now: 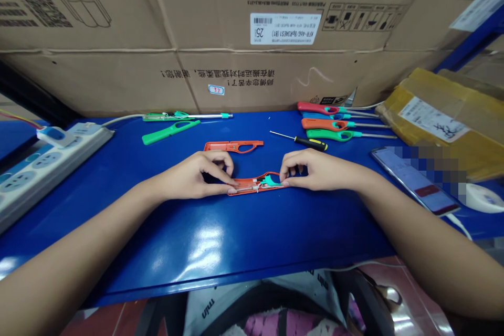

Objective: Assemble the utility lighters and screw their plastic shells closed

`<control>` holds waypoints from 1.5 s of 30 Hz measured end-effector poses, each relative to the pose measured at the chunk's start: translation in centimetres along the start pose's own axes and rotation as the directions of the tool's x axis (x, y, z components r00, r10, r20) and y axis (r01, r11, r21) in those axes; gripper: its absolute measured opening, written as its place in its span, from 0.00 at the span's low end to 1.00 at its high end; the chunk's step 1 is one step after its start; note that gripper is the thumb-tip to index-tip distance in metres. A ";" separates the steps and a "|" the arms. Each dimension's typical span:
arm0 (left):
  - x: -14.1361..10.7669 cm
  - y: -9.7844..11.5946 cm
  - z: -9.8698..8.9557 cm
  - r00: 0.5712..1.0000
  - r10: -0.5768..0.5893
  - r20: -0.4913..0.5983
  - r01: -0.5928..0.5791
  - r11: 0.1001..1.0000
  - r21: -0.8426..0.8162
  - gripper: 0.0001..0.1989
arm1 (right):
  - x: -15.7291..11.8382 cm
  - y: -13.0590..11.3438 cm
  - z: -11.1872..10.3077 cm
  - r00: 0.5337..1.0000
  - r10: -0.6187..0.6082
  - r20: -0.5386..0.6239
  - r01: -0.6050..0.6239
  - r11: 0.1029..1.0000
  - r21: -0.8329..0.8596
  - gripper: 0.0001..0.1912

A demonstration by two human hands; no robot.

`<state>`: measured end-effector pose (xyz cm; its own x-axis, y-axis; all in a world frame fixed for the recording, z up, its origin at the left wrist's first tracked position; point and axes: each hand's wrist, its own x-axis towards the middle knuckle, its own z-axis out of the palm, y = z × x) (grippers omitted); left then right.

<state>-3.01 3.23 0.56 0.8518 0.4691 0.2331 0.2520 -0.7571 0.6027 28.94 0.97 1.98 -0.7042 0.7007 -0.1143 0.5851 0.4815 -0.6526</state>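
On the blue table an orange lighter half-shell lies with its inside facing up. Within it sit a teal trigger and small inner parts. My left hand pinches the shell's left end between thumb and fingers. At the other end, my right hand grips the shell near the trigger with its fingertips. Just behind, a second orange half-shell lies loose. A screwdriver with a black and yellow handle rests behind my right hand. What my fingertips cover is hidden.
Several assembled lighters lie at the back right, near a yellow package and a phone. Green lighter parts lie at the back left. A power strip borders the left side; cardboard boxes stand behind.
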 end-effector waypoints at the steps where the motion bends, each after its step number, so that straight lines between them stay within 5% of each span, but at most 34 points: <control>1: 0.0 0.0 -0.1 1.000 -0.004 0.004 0.004 1.000 0.013 0.08 | 0.0 0.0 0.0 1.000 -0.001 0.000 0.001 1.000 0.000 0.06; 10: -0.2 1.8 -0.7 0.993 0.056 0.108 -0.086 0.954 0.289 0.12 | 0.0 0.2 0.0 1.000 0.000 -0.010 0.000 1.000 0.007 0.05; 17: -0.4 1.5 -0.4 0.991 -0.021 0.135 -0.003 0.984 0.177 0.12 | 0.0 0.4 -0.2 1.000 0.019 -0.010 -0.019 1.000 0.013 0.06; 25: -0.2 0.3 0.1 0.995 -0.024 0.097 -0.002 0.966 0.258 0.16 | -0.2 0.4 -0.5 0.997 0.067 -0.038 -0.067 0.998 0.000 0.05; 30: -0.2 -0.6 0.7 0.999 -0.014 -0.039 0.018 0.994 0.112 0.18 | -0.1 0.5 -0.6 0.996 0.079 -0.046 -0.080 0.997 -0.013 0.05; 35: 0.0 -0.3 1.5 0.976 -0.044 -0.213 0.076 0.987 0.145 0.16 | -0.2 0.4 -0.7 0.995 0.092 -0.051 -0.093 0.995 -0.024 0.05; 40: 0.4 0.6 2.6 0.973 -0.020 -0.231 0.063 0.982 0.179 0.09 | -0.2 0.3 -0.7 0.995 0.080 -0.053 -0.083 0.995 -0.056 0.06; 45: 0.9 1.4 3.5 0.967 -0.099 -0.233 0.146 0.969 0.198 0.13 | 0.0 0.3 -0.6 0.996 0.075 -0.056 -0.078 0.995 -0.066 0.06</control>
<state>-0.29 0.96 -1.06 0.6923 0.6344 0.3439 0.4598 -0.7551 0.4673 29.38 1.40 2.27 -0.6348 0.7633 -0.1201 0.6636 0.4589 -0.5908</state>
